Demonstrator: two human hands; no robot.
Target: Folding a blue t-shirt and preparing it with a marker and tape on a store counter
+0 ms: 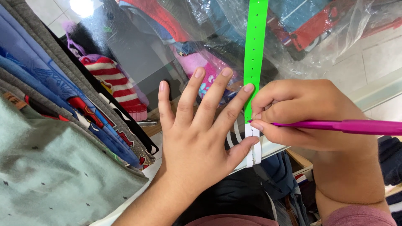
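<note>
We see the green strip [254,54] running lengthwise straight up and away from us, its near end white, lying on the glass counter [138,62]. Our left hand [201,138] presses flat, fingers spread, index fingertip touching its edge. Our right hand [301,115] is clamped on a magenta pen [335,125], tip at the strip, barrel pointing right.
</note>
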